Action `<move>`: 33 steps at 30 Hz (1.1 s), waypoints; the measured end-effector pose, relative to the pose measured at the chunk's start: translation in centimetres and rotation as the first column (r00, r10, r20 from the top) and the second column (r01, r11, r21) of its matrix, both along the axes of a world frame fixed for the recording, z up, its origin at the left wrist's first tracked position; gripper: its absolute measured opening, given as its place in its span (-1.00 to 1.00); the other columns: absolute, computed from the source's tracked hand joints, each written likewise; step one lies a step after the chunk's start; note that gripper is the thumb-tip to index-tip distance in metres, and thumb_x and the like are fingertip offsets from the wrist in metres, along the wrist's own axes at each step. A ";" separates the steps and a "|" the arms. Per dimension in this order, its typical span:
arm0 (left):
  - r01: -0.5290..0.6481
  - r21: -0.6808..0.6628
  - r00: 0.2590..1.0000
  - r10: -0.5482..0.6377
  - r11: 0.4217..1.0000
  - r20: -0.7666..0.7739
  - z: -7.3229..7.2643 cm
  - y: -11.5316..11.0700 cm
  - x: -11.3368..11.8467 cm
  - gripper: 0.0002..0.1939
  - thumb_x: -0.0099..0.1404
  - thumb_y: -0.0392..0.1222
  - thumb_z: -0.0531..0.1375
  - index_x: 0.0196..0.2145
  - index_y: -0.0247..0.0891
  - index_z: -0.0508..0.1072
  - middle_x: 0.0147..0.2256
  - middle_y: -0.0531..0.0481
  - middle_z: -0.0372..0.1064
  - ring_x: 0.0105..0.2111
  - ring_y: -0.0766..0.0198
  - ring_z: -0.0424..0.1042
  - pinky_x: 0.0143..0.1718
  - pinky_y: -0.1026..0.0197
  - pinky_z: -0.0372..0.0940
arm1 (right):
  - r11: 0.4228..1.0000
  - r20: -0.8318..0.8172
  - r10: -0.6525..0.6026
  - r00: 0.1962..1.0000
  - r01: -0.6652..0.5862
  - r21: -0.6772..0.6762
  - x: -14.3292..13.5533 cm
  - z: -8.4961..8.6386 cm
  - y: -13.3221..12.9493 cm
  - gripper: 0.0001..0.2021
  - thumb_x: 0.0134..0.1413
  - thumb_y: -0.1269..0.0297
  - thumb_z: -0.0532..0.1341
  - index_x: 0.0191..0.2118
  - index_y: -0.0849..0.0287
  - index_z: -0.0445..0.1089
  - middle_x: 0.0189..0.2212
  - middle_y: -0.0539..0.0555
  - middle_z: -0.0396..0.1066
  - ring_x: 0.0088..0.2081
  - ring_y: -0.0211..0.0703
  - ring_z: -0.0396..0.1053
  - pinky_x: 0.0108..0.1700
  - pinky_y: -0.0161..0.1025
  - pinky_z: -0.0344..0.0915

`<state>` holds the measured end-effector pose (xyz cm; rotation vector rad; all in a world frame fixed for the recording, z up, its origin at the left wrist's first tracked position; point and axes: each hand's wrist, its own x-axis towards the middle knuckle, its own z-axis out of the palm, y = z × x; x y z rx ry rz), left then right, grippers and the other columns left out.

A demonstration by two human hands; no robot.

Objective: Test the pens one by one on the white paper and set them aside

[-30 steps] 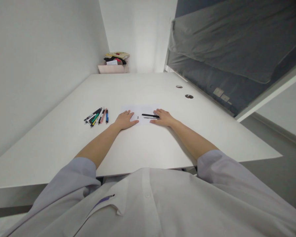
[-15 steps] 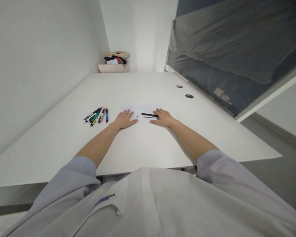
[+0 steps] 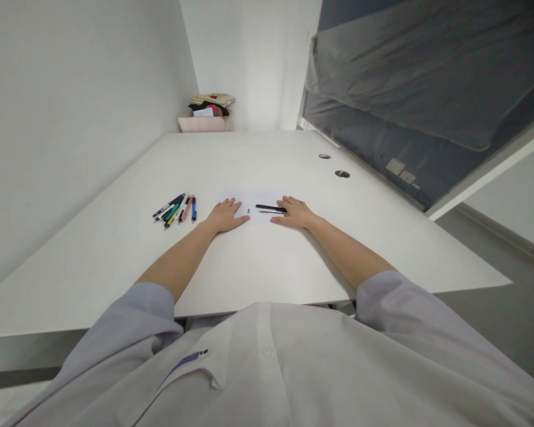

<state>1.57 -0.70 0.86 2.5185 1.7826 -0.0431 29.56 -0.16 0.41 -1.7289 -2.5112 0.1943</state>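
My left hand (image 3: 225, 216) lies flat with its fingers spread, on the left part of a white sheet of paper (image 3: 262, 196). On the right part of the sheet rests my right hand (image 3: 293, 213), also flat and open. Between them a black pen barrel (image 3: 267, 207) lies on the paper, its right end reaching my right fingers. Just below it is a thin dark pen refill (image 3: 269, 212), partly hidden by the same hand. A tiny metallic piece (image 3: 248, 210), too small to name, lies close to my left thumb.
Left of my left hand, several pens (image 3: 173, 209) of mixed colours lie in a loose pile on the white table (image 3: 258, 261). A box (image 3: 201, 123) holding cloth-like items stands at the far edge. Two round holes (image 3: 342, 174) are at right, beside a dark partition (image 3: 360, 130).
The whole view has shifted very slightly. Both hands and the pen parts keep their places on the paper.
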 end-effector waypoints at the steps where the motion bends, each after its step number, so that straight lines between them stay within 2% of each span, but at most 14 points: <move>1: -0.001 -0.001 1.000 0.001 1.000 0.000 0.0 0.0 0.0 -0.13 0.37 0.39 -0.12 0.41 -0.26 0.05 0.43 -0.25 -0.17 0.41 -0.09 -0.10 0.37 -0.06 -0.11 | 1.000 0.000 0.002 1.000 -0.002 0.001 0.0 0.0 0.0 -0.08 0.06 -0.41 0.08 0.38 0.13 0.14 0.42 0.25 -0.01 0.42 0.29 -0.09 0.39 0.16 -0.05; 11: 0.004 -0.002 1.000 -0.004 1.000 0.000 0.2 -0.2 0.0 -0.14 0.38 0.37 -0.12 0.40 -0.28 0.06 0.43 -0.27 -0.15 0.41 -0.11 -0.09 0.36 -0.06 -0.09 | 1.000 -0.003 0.013 1.000 -0.013 -0.002 0.0 0.1 -0.1 -0.10 0.06 -0.39 0.09 0.36 0.13 0.17 0.40 0.26 0.03 0.41 0.29 -0.05 0.38 0.17 -0.04; 33: -0.013 -0.002 1.000 0.013 1.000 0.018 -0.1 -0.4 0.0 -0.15 0.37 0.38 -0.11 0.39 -0.24 0.08 0.43 -0.23 -0.16 0.41 -0.09 -0.10 0.36 -0.06 -0.10 | 1.000 -0.006 -0.006 1.000 0.005 -0.029 0.0 0.0 -0.2 -0.06 0.04 -0.42 0.10 0.39 0.12 0.12 0.43 0.24 -0.06 0.42 0.30 -0.11 0.40 0.16 -0.09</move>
